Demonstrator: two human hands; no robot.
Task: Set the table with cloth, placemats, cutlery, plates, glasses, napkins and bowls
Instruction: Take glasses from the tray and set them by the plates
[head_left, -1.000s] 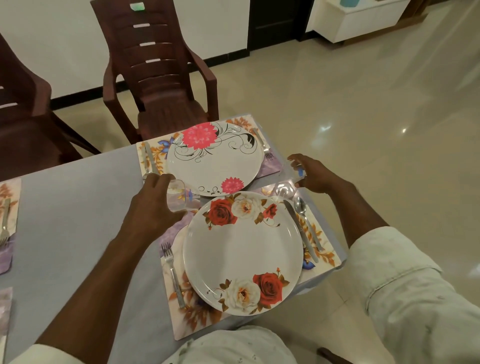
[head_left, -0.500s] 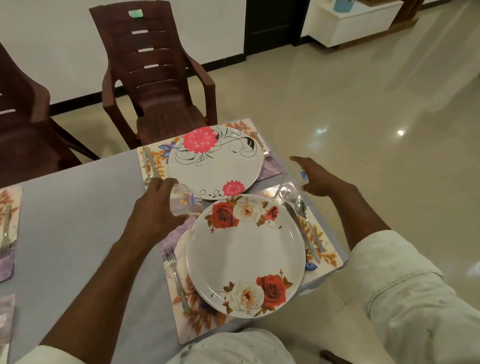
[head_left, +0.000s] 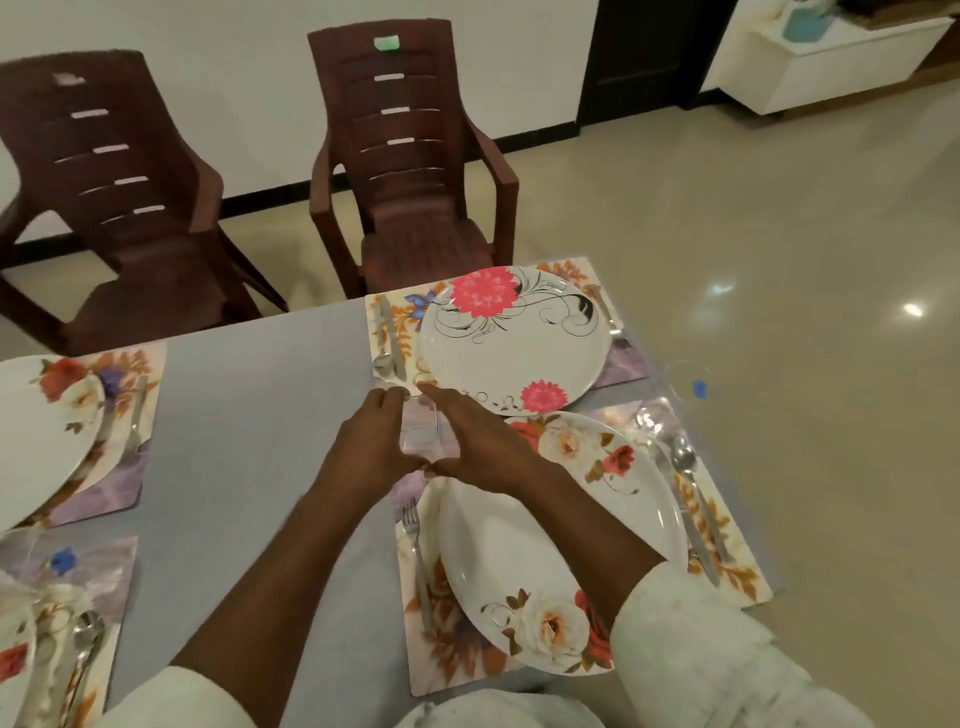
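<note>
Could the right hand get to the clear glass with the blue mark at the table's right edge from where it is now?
Probably yes. The right hand is beside the left-hand glass, and the blue-marked glass stands alone; only low plates lie between them.
</note>
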